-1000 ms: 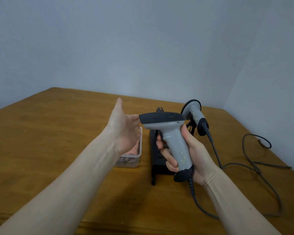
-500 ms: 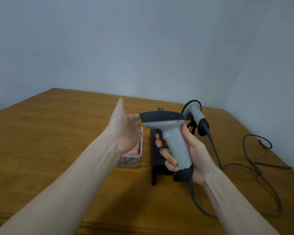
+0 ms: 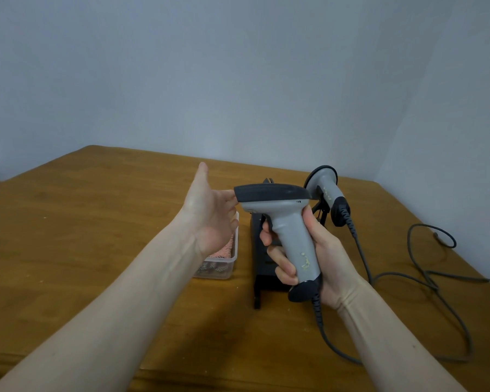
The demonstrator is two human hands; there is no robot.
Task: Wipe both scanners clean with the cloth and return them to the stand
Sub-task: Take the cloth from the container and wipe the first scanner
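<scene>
Scanner (image 3: 283,219) gripped by its handle in right hand (image 3: 309,258), aloft over stand (image 3: 262,278). Left hand (image 3: 210,213) spread, bare, fingertips at the nose. Not yet wiping (probably); next, grab cloth (image 3: 224,250) from tub (image 3: 227,264). Second scanner (image 3: 327,190) docked.

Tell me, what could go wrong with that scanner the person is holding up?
The held scanner is gripped by the right hand alone, so it might slip; the open left hand only meets its nose. Its cable hangs to the table and could snag on the stand. Pale smears on its handle may get missed, since the pink cloth sits in its tub.
</scene>
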